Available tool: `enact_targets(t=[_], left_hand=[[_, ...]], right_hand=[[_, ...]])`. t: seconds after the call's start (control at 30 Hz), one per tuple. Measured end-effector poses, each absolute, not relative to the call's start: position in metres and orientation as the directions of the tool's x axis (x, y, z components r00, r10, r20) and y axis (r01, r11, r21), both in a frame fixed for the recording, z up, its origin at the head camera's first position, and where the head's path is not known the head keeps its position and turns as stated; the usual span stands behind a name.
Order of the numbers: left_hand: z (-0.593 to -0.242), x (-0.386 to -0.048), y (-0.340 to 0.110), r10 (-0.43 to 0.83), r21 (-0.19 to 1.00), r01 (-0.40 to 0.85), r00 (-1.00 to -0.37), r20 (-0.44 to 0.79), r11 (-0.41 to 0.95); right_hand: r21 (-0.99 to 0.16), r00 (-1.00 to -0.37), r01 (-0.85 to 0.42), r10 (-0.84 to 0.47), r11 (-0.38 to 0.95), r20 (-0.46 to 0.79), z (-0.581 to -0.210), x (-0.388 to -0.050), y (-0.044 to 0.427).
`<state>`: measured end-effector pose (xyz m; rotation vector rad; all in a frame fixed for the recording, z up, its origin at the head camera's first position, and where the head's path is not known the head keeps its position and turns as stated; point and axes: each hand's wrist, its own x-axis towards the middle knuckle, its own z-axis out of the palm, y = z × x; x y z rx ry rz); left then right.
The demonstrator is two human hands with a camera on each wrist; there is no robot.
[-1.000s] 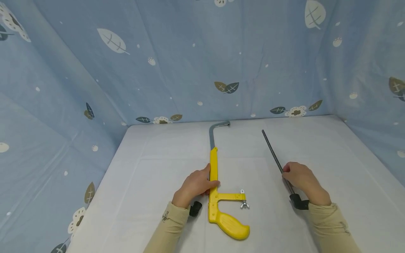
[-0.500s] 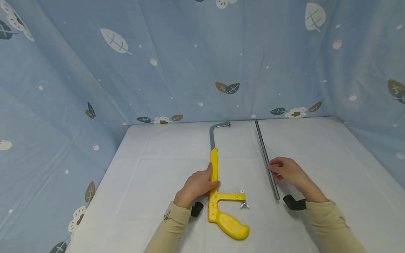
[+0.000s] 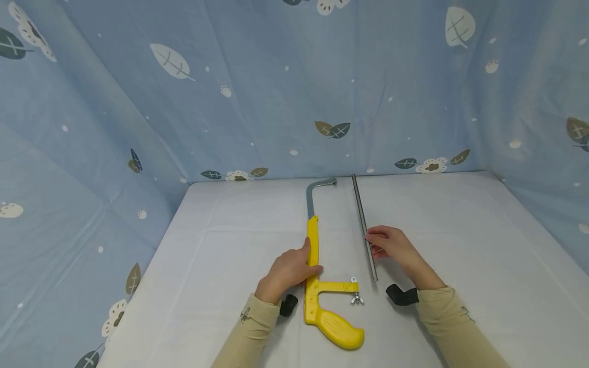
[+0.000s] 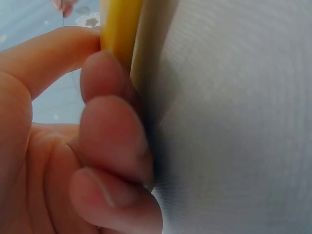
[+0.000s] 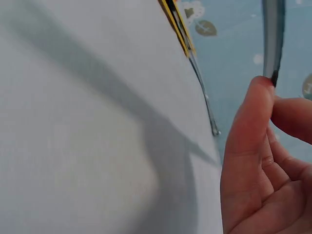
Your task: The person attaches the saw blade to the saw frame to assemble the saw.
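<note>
A blue cloth (image 3: 262, 105) patterned with leaves and paw prints hangs behind and beside the white table (image 3: 234, 220), probably to give a plain surround for the work. On the table, near its middle, lies the yellow saw (image 3: 312, 290), its handle (image 3: 340, 329) toward the person and its grey hooked end pointing away, an arrangement that seems to suit reaching it from the near side. Its open side faces right, toward the thin metal bar (image 3: 361, 214), which stands apart from it, slightly slanted and nearly in line with the saw's back. A separate shadow in the right wrist view suggests that the bar is raised off the table. The left hand (image 3: 287, 267) grips the saw's back, thumb across the top and fingers curled beneath, likely to keep the saw from sliding. The right hand (image 3: 394, 248) pinches the bar nearer its close end between thumb and fingers, a light hold that probably leaves it easy to turn; the bar's far part sticks out ahead. Black pieces (image 3: 401, 295) sit at both sleeves, perhaps the wrist cameras. Smallest is the wing nut (image 3: 357, 298) on the saw's short arm, presumably placed there for tightening.
</note>
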<state>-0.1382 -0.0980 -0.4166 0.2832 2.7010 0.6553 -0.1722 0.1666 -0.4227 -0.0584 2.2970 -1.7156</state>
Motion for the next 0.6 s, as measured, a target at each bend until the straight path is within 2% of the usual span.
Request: enact_targets(t=[0.27, 0.6], left_hand=[[-0.416, -0.138, -0.099, 0.269, 0.472, 0.111, -0.921, -0.281, 0.874], [-0.419, -0.140, -0.099, 0.260, 0.465, 0.100, -0.920, -0.294, 0.880]], right_hand=[[-0.954, -0.953, 0.164, -0.211, 0.252, -0.220, -0.422, -0.179, 0.143], [-0.961, -0.949, 0.172, -0.227, 0.214, -0.221, -0.433, -0.189, 0.136]])
